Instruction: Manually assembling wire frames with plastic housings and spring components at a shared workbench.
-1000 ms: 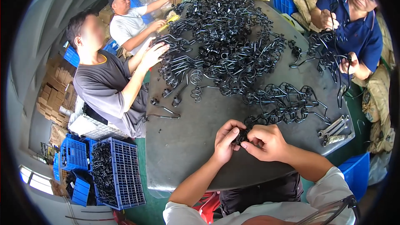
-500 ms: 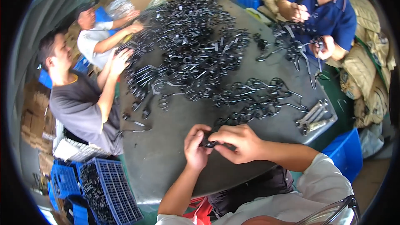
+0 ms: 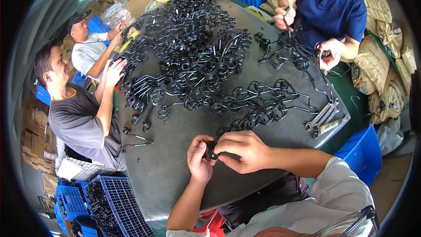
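Observation:
My left hand [image 3: 199,160] and my right hand [image 3: 245,149] meet over the near edge of a round dark table [image 3: 175,166]. Together they pinch a small black coiled metal spring [image 3: 211,150] between the fingertips. Just beyond my hands lies a loose cluster of black wire springs with long bent arms [image 3: 258,103]. A much larger heap of the same black springs [image 3: 193,44] covers the far half of the table.
Three other people work around the table: two on the left [image 3: 79,114] [image 3: 92,50], one in a blue shirt at the far right [image 3: 324,13]. Metal tools [image 3: 324,120] lie at the right rim. Blue crates [image 3: 116,202] [image 3: 362,153] stand beside the table; tan sacks [image 3: 381,66] pile up at the right.
My hands stay together on the small spring, with the fingers shifting slightly. The view has swung, so the table and people sit differently in the frame.

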`<state>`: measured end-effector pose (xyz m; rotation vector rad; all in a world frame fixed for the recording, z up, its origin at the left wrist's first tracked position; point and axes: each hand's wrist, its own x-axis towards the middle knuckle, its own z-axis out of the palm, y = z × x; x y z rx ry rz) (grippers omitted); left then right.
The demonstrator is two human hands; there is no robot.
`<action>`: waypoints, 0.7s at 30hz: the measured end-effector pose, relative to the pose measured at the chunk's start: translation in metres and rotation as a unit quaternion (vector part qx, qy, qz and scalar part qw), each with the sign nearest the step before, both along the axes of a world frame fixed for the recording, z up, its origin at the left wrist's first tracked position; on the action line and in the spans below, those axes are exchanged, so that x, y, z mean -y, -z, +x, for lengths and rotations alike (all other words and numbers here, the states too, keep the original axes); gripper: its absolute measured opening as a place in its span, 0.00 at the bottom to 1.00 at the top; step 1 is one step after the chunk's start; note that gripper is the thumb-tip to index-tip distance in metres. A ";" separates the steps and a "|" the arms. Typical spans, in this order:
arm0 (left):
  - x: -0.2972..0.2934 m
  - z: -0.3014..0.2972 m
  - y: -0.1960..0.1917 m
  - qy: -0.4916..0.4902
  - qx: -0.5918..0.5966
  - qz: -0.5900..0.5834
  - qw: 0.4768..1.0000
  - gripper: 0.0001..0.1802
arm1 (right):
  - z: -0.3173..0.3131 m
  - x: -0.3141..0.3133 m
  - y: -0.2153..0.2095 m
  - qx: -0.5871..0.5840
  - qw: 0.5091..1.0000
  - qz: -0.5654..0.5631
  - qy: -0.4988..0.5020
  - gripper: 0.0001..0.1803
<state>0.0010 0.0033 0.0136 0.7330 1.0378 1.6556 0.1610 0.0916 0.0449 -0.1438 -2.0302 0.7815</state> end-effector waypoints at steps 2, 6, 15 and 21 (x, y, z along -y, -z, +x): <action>-0.002 0.000 0.003 0.002 0.000 -0.005 1.000 0.19 | 0.004 -0.001 0.004 0.018 0.999 -0.019 0.026 0.10; 0.016 -0.008 -0.003 -0.032 -0.031 -0.013 0.999 0.20 | -0.008 0.004 -0.002 0.025 0.997 -0.068 0.002 0.10; 0.002 0.002 0.006 -0.017 -0.009 -0.009 1.000 0.16 | 0.002 0.003 -0.002 0.098 0.993 -0.037 0.049 0.10; 0.004 -0.003 0.003 -0.023 -0.014 -0.002 1.000 0.16 | -0.003 0.003 0.000 0.109 0.993 -0.039 0.023 0.08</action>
